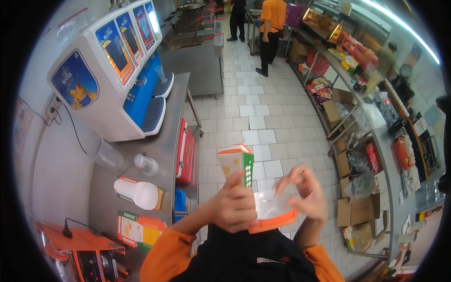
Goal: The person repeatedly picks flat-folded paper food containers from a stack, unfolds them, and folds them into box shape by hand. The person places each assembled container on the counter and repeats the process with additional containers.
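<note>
While the left hand clasps an orange-and-green carton in its fingers above a tiled floor, the right hand curves close by, fingers parted.

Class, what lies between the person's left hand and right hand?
In the head view, the white inside of an orange-edged carton lies between the left hand and the right hand.

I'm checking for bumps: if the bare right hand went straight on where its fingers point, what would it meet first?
Likely the orange-rimmed, white-lined open paper carton, just left of the right hand; the exact gap in depth is unclear.
</note>
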A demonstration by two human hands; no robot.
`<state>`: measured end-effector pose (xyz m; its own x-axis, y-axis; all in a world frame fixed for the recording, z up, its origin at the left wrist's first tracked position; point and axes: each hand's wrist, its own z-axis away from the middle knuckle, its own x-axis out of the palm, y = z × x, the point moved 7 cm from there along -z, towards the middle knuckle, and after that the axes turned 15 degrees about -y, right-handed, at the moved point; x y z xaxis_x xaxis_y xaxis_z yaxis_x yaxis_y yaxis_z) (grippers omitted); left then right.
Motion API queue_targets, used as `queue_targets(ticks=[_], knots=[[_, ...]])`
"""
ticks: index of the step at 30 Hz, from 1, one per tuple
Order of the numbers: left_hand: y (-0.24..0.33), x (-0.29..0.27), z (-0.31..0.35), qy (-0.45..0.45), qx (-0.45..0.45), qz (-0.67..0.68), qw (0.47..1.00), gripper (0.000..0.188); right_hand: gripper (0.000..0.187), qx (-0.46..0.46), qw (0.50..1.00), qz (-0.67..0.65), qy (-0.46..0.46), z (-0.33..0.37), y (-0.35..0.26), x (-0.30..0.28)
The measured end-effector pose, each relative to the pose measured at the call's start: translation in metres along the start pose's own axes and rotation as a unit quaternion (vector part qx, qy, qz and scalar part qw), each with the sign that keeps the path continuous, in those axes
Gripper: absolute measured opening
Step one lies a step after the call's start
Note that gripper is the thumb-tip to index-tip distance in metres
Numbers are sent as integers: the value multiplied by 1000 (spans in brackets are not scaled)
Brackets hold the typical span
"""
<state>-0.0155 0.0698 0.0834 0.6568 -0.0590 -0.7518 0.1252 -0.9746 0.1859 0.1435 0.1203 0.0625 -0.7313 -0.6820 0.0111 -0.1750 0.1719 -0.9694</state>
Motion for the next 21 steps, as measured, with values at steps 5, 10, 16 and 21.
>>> queue_targets(ticks=[5, 10, 16, 21], knots=[[1, 13, 20, 6, 23, 33, 999, 18, 52, 70, 918, -373, 117, -8, 58, -11], [-50, 2, 72, 371, -106, 284, 878, 32, 45, 3, 989, -145, 5, -41, 54, 23], [-84, -1, 141, 594, -329, 401, 614, 32, 20, 46, 978, 198, -49, -101, 40, 56], [-82, -54, 182, 485, -433, 281, 706, 29, 20, 67, 961, 229, -137, -153, 55, 101]])
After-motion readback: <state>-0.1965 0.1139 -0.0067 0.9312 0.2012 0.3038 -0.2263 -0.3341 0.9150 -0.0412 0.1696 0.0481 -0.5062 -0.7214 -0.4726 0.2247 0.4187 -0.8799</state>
